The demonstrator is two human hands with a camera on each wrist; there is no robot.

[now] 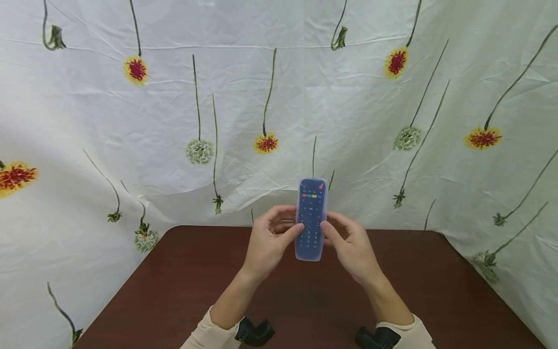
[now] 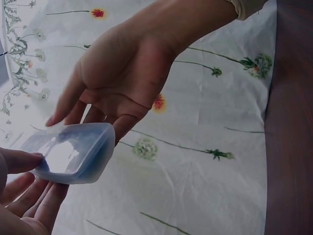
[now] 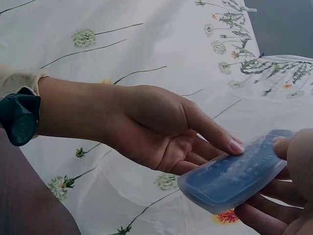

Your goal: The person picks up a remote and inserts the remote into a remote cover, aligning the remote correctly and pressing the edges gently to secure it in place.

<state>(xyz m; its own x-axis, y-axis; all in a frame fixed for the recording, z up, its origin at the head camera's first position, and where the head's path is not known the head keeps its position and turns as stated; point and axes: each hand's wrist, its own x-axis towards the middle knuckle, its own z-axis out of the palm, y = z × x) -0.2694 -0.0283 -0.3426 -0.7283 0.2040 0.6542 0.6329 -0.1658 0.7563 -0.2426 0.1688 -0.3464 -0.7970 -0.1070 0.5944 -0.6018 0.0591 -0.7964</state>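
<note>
A blue remote control (image 1: pixel 311 213) in a translucent sleeve is held upright above the table, its buttons facing the head camera. My left hand (image 1: pixel 271 240) grips its left side, the thumb on the front edge and fingers behind. On the opposite side, my right hand (image 1: pixel 352 245) holds it the same way. In the left wrist view the glossy remote control (image 2: pixel 73 152) catches light at one end. The right wrist view has the remote control (image 3: pixel 234 174) tilted between both hands, some fingers hidden behind it.
A dark brown table (image 1: pixel 192 281) lies under the hands. Behind it hangs a pale cloth (image 1: pixel 244 72) printed with flowers. Black wrist devices (image 1: pixel 255 332) sit at both sleeve cuffs.
</note>
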